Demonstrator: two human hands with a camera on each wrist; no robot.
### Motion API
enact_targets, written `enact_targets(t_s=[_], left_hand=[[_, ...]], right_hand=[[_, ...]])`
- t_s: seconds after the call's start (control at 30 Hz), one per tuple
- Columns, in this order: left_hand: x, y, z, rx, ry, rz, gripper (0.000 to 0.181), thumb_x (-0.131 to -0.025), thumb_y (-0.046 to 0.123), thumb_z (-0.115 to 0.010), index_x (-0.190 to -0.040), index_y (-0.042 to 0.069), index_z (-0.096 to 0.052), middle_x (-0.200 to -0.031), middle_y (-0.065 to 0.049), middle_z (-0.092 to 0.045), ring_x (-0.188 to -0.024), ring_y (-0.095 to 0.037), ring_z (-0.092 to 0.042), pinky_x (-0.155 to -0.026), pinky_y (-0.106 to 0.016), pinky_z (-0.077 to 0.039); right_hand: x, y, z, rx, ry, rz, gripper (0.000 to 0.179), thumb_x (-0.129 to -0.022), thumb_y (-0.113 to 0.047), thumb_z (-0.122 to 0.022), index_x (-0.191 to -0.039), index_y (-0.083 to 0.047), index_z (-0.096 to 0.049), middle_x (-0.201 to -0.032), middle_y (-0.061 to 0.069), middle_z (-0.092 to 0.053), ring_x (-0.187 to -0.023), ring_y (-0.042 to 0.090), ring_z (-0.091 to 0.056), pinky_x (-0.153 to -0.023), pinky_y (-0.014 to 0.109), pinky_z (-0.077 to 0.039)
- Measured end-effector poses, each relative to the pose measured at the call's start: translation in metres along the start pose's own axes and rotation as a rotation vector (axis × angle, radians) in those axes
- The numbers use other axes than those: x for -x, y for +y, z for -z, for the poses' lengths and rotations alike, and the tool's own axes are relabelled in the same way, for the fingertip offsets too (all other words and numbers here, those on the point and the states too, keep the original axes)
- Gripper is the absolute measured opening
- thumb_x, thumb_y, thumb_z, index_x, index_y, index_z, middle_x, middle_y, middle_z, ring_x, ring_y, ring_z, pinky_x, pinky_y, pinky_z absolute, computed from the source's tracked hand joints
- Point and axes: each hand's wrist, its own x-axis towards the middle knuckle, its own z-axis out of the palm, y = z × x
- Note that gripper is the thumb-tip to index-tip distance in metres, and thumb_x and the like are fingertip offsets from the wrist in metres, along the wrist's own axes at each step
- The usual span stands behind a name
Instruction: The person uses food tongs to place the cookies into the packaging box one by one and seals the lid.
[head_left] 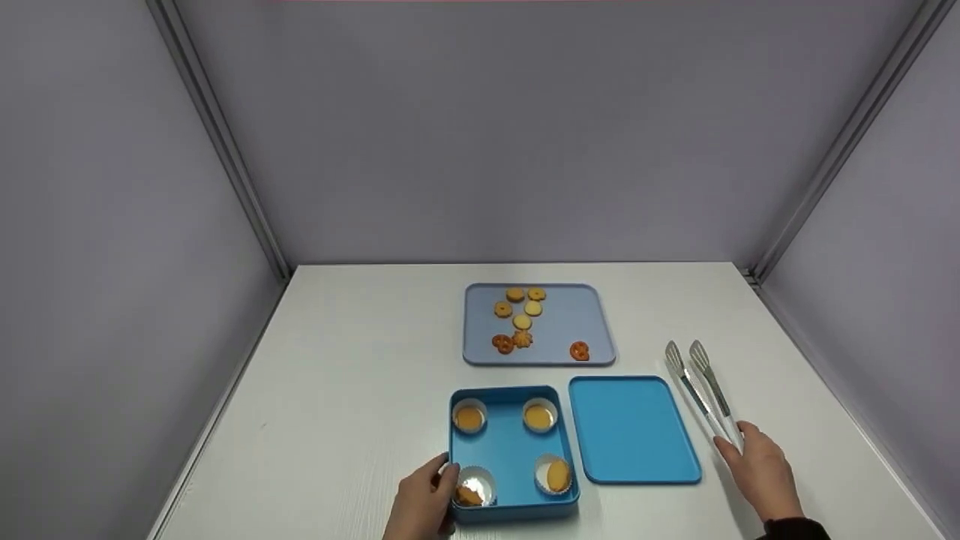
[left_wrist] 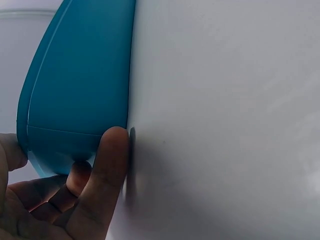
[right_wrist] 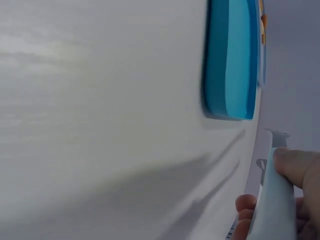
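My left hand (head_left: 420, 499) holds the near left corner of a blue box (head_left: 507, 454), with the thumb at its rim. The left wrist view shows its fingers low against the box's outer wall (left_wrist: 80, 70). Inside the box, a white paper cup stands near each corner. Round cookies lie in the two far cups; an oval cookie (head_left: 558, 475) leans in the near right one, and a brown one (head_left: 469, 496) lies in the near left. My right hand (head_left: 765, 472) grips metal tongs (head_left: 718, 394) by the handle end, their slotted tips spread apart and pointing away from me.
Beyond the box lies a grey-blue tray (head_left: 570, 315) bearing several round cookies, pretzels (head_left: 579, 351) and a flower-like cookie (head_left: 523, 339). A flat blue lid (head_left: 634, 427) rests between box and tongs. Grey panels (head_left: 510, 150) wall in the white table (head_left: 337, 390).
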Motion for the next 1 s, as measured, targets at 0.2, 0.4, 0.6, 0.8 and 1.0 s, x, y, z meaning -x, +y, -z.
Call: enact_targets(t_s=[0.2,0.4,0.6,0.8,1.0], left_hand=[[0.001,-0.001,-0.001,0.026,-0.001,-0.011,0.054,-0.105,0.038,-0.057,-0.138,-0.004,-0.06,-0.086,0.0,-0.067,-0.068,-0.012,-0.063,-0.074,-0.04,-0.056],[-0.001,-0.001,0.0,0.017,-0.01,-0.005,0.054,-0.105,0.038,-0.056,-0.138,-0.004,-0.06,-0.086,0.001,-0.067,-0.073,-0.011,-0.062,-0.078,-0.043,-0.055],[-0.002,-0.002,0.0,0.004,-0.011,-0.003,0.053,-0.105,0.038,-0.056,-0.137,-0.004,-0.061,-0.087,0.0,-0.067,-0.075,-0.012,-0.062,-0.079,-0.044,-0.055],[-0.002,-0.002,0.0,0.01,-0.011,0.001,0.052,-0.105,0.037,-0.056,-0.137,-0.004,-0.061,-0.089,0.0,-0.069,-0.077,-0.012,-0.063,-0.082,-0.047,-0.055],[-0.002,-0.001,0.001,0.006,-0.012,0.0,0.052,-0.105,0.036,-0.056,-0.137,-0.004,-0.061,-0.089,0.0,-0.069,-0.078,-0.013,-0.063,-0.084,-0.048,-0.054]], right_hand=[[-0.008,0.009,-0.008,0.013,-0.025,0.0,0.051,-0.1,-0.015,-0.062,-0.123,0.026,-0.044,-0.101,0.04,-0.06,-0.094,0.054,-0.064,-0.073,0.054,-0.054],[-0.014,0.015,-0.012,0.028,-0.032,-0.02,0.05,-0.101,-0.014,-0.06,-0.122,0.027,-0.042,-0.096,0.037,-0.058,-0.09,0.05,-0.065,-0.071,0.052,-0.055],[-0.016,0.019,-0.014,0.049,-0.069,0.014,0.048,-0.1,-0.016,-0.062,-0.115,0.025,-0.041,-0.092,0.031,-0.049,-0.077,0.037,-0.06,-0.065,0.049,-0.052],[-0.019,0.016,-0.012,0.066,-0.092,0.019,0.057,-0.101,-0.022,-0.062,-0.12,0.026,-0.038,-0.094,0.035,-0.05,-0.078,0.038,-0.062,-0.066,0.051,-0.053],[-0.015,0.012,-0.01,0.127,-0.067,-0.004,0.093,-0.096,-0.053,-0.064,-0.142,0.02,-0.028,-0.105,0.041,-0.043,-0.084,0.049,-0.057,-0.064,0.056,-0.051]])
